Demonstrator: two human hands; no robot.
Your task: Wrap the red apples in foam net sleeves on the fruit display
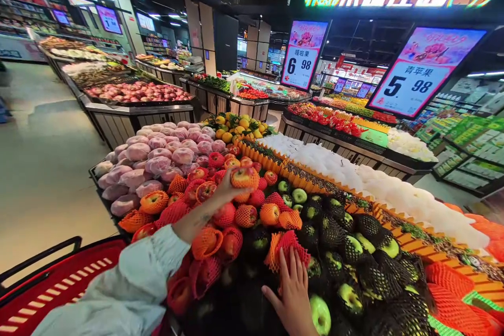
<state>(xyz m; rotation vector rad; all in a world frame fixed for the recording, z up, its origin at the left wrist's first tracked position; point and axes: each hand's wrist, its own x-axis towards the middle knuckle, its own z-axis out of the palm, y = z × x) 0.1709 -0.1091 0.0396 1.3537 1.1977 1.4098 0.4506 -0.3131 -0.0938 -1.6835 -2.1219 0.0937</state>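
My left hand (228,189) reaches out over the fruit display, its fingers closed round a red-yellow apple (243,176) in an orange foam net. Lower and to the right, my right hand (293,291) lies with fingers stretched out on a red foam net (290,245); what is inside that net is hidden. Red apples (270,214) in red and orange nets surround both hands. Green apples (352,296), many in black nets, fill the area right of my right hand.
A red shopping basket (59,283) with a black handle stands at the lower left. Plastic-wrapped pink fruits (159,164) lie at the display's left, yellow fruits (240,125) at its far end. An orange divider (338,189) borders white-wrapped fruits (323,165). Price screens (303,58) hang beyond.
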